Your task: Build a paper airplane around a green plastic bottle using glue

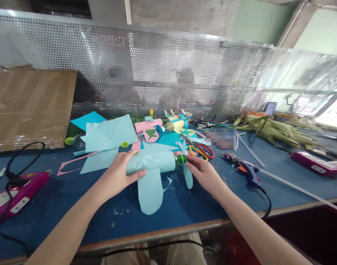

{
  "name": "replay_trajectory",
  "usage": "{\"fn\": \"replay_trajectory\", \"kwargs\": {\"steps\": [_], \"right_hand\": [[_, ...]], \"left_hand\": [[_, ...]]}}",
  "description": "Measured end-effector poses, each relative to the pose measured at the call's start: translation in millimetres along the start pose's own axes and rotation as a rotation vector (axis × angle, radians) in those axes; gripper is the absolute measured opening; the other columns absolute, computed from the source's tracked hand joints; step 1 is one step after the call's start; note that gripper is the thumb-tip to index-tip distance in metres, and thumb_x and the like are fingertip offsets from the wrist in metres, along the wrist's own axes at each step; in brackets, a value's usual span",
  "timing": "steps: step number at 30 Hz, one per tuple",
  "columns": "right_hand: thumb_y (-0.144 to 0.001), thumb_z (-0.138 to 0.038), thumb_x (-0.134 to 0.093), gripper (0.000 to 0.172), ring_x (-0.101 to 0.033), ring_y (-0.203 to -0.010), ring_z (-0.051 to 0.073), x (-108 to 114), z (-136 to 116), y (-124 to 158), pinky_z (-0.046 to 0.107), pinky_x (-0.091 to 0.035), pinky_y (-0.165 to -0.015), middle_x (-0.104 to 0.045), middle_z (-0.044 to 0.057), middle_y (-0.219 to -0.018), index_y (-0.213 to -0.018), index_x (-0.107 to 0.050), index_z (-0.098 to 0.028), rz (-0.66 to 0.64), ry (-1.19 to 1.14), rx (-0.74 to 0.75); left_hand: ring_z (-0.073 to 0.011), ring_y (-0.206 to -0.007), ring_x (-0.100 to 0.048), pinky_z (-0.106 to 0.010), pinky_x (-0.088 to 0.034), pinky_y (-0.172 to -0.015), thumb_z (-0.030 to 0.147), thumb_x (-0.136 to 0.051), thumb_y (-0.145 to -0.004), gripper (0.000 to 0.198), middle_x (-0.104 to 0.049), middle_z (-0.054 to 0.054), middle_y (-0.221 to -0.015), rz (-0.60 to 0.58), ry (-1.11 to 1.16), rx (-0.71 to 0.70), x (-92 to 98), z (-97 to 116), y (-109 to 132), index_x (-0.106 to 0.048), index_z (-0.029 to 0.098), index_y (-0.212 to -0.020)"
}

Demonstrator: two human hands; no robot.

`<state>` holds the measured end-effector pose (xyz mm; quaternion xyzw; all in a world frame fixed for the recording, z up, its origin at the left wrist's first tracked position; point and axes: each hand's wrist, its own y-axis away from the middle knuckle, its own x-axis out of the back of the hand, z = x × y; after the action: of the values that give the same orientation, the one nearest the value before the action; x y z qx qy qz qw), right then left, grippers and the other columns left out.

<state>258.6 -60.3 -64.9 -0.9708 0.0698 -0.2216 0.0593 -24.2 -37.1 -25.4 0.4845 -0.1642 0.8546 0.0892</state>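
A plastic bottle (154, 162) wrapped in light blue paper lies sideways above the blue table. My left hand (119, 171) is closed around its rear end, thumb below and fingers on top. A rounded paper wing (150, 195) hangs from its near side. At the bottle's neck is a green cap (181, 159), with a light blue paper propeller (188, 178) in front of it. My right hand (203, 171) pinches at the middle of this propeller with its fingertips; part of the contact is hidden by the fingers.
Scissors with red and yellow handles (203, 151) lie behind my right hand. A blue glue gun (248, 171) rests at right, its cord over the table edge. Light blue paper sheets (110, 132), paper-covered bottles (175, 125), corn husks (273, 130) and magenta power strips (314, 163) surround the work.
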Motion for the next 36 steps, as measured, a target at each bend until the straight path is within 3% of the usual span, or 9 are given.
{"fn": "replay_trajectory", "kwargs": {"steps": [5, 12, 17, 22, 29, 31, 33, 36], "right_hand": [[-0.085, -0.035, -0.044, 0.047, -0.065, -0.096, 0.026, 2, -4, 2, 0.035, -0.050, -0.079, -0.069, 0.010, -0.113, -0.122, -0.062, -0.012, -0.018, 0.131, 0.040], [-0.084, -0.036, -0.044, 0.049, -0.063, -0.097, 0.027, 3, -10, 4, 0.038, -0.048, -0.083, -0.070, 0.011, -0.111, -0.121, -0.062, -0.011, -0.003, 0.116, -0.056], [-0.084, -0.039, -0.046, 0.046, -0.060, -0.108, 0.027, 3, -3, 2, 0.039, -0.043, -0.094, -0.073, 0.009, -0.094, -0.115, -0.066, -0.014, 0.008, 0.000, -0.089], [-0.082, -0.041, -0.050, 0.041, -0.061, -0.107, 0.026, 1, 5, -2, 0.040, -0.045, -0.095, -0.071, 0.008, -0.106, -0.111, -0.068, -0.018, 0.013, -0.134, -0.100], [-0.080, -0.033, -0.051, 0.030, -0.062, -0.108, 0.024, -1, -10, 1, 0.036, -0.051, -0.091, -0.071, 0.005, -0.108, -0.099, -0.071, -0.021, 0.039, -0.437, -0.201], [-0.081, -0.029, -0.049, 0.028, -0.064, -0.106, 0.023, -1, -11, 1, 0.035, -0.052, -0.090, -0.072, 0.004, -0.105, -0.095, -0.072, -0.022, 0.057, -0.454, -0.226], [-0.083, -0.028, -0.047, 0.027, -0.064, -0.106, 0.023, -1, -11, 1, 0.035, -0.053, -0.091, -0.072, 0.003, -0.105, -0.092, -0.073, -0.023, 0.075, -0.457, -0.211], [-0.083, -0.028, -0.048, 0.028, -0.065, -0.103, 0.024, -1, -9, 0, 0.036, -0.052, -0.092, -0.073, 0.004, -0.103, -0.092, -0.074, -0.022, 0.059, -0.458, -0.187]], "left_hand": [[-0.0326, -0.125, -0.043, -0.044, -0.044, -0.092, 0.065, -0.044, -0.082, 0.070, -0.044, -0.011, -0.136, 0.002, 0.013, -0.063, 0.1, -7, 0, -0.027, 0.032, -0.142], [-0.0330, -0.117, -0.047, -0.034, -0.052, -0.069, 0.062, -0.043, -0.085, 0.072, -0.044, -0.012, -0.135, -0.041, 0.058, -0.076, 5.4, 0, -1, -0.018, 0.034, -0.146], [-0.0331, -0.125, -0.041, -0.038, -0.051, -0.080, 0.064, -0.043, -0.084, 0.071, -0.045, -0.011, -0.133, -0.014, 0.054, -0.075, 2.7, -2, -2, -0.025, 0.032, -0.144], [-0.0329, -0.123, -0.043, -0.041, -0.049, -0.085, 0.066, -0.044, -0.083, 0.071, -0.043, -0.011, -0.135, -0.021, 0.039, -0.049, 1.7, -3, -2, -0.025, 0.034, -0.144], [-0.0326, -0.115, -0.049, -0.044, -0.047, -0.086, 0.065, -0.041, -0.084, 0.072, -0.042, -0.014, -0.136, 0.029, 0.034, 0.041, 3.3, 5, 3, -0.022, 0.032, -0.145], [-0.0305, -0.107, -0.054, -0.043, -0.048, -0.084, 0.064, -0.041, -0.085, 0.070, -0.043, -0.014, -0.136, 0.034, 0.035, 0.032, 3.1, 5, 4, -0.024, 0.031, -0.144], [-0.0237, -0.086, -0.060, -0.041, -0.050, -0.079, 0.063, -0.041, -0.086, 0.067, -0.045, -0.014, -0.135, 0.036, 0.047, 0.022, 2.6, 6, 5, -0.025, 0.033, -0.144], [-0.0141, -0.059, -0.055, -0.040, -0.051, -0.072, 0.061, -0.041, -0.087, 0.065, -0.047, -0.014, -0.133, 0.046, 0.054, 0.013, 2.4, 6, 5, -0.027, 0.033, -0.143]]}}
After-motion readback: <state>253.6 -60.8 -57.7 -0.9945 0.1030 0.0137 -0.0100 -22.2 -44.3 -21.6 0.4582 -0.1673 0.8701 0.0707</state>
